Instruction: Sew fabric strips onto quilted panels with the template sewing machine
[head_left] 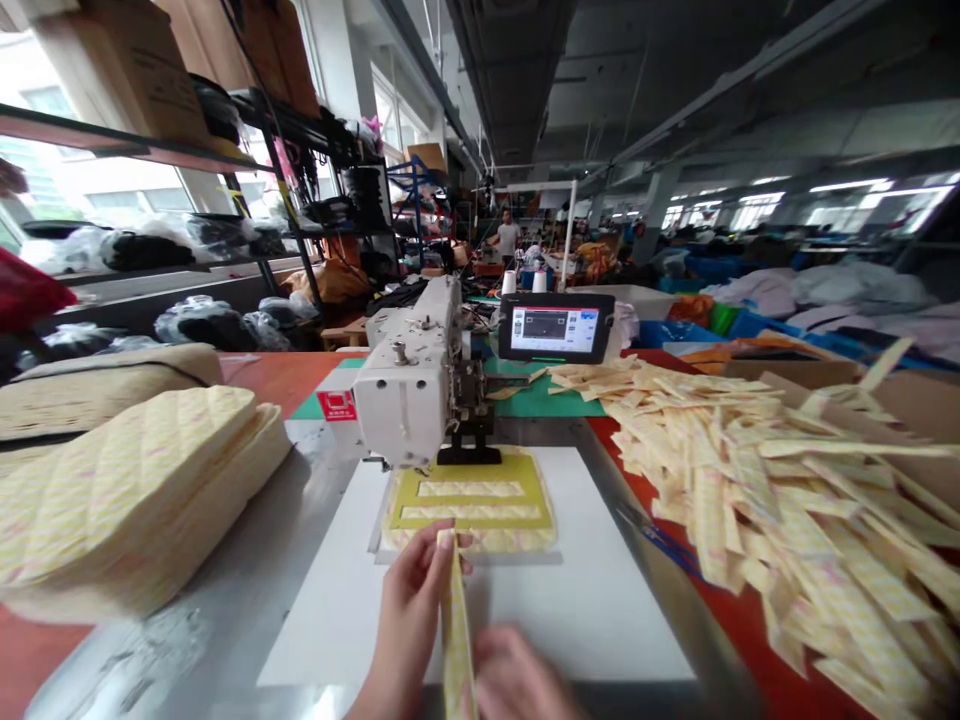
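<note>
Gripping a narrow quilted strip [456, 640] between thumb and curled fingers, the left hand [409, 620] closed on its upper end, just over the front part of a white plate [480, 620] on the desk [285, 380]. Right hand [514, 680] blurred by motion, close beside the strip's lower end at the bottom of the view, with no telling whether open or closed. Strip hanging nearly upright, its top just in front of a quilted panel [469, 540] lying under a yellow template [472, 470] with two long slots, pale fabric showing through both. Template set beneath the head of an industrial sewing machine [405, 385], with a touchscreen control panel [555, 328] behind and two thread cones [521, 282] beyond it. Along the desk's left edge, a stack of quilted pads [127, 490]; toward the right edge, a loose heap of matching strips [765, 500] spilling over a cardboard box [892, 400]. Judging by the strip's place, work in hand at the single-strip stage, the next move calling for a steady hold and the strip's hanging length brought flat. Far down the aisle, a co-worker [508, 238] standing among shelves and bagged goods.
</note>
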